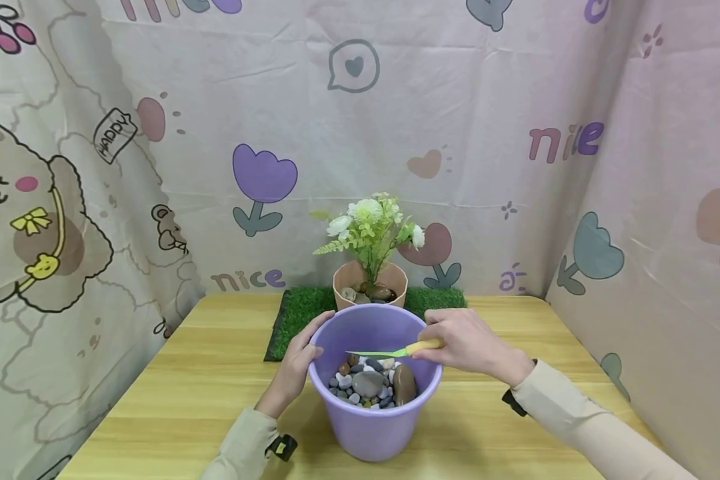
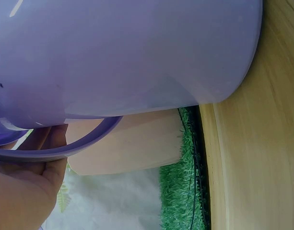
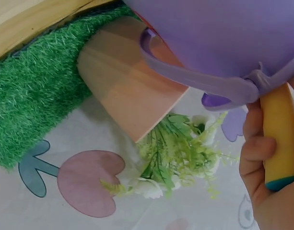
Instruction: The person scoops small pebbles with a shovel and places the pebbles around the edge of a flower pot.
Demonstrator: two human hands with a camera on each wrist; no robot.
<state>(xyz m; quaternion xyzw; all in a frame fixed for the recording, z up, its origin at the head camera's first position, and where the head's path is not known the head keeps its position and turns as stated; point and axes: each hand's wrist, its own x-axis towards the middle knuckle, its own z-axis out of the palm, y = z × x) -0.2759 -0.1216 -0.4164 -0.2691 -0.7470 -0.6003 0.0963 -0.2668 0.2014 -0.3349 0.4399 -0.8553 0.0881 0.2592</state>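
A purple bucket (image 1: pixel 375 433) stands on the table, with grey, white and brown pebbles (image 1: pixel 369 385) in its bottom. My left hand (image 1: pixel 297 363) grips the bucket's left rim, thumb at the edge. In the left wrist view those fingers (image 2: pixel 53 143) lie by the purple handle (image 2: pixel 89 139). At the right rim, my right hand (image 1: pixel 465 340) holds a small garden trowel (image 1: pixel 426 345) by its yellow grip. Its thin green blade (image 1: pixel 375 353) points left inside the bucket, above the stones, seen nearly edge-on. The right wrist view shows fingers curled round the yellow grip (image 3: pixel 280 139).
Behind the bucket, a peach flowerpot (image 1: pixel 342 283) with white artificial flowers (image 1: pixel 369 223) and some stones stands on a green turf mat (image 1: pixel 291 320). A printed cloth (image 1: pixel 348 133) hangs behind and beside the wooden table (image 1: pixel 174 393).
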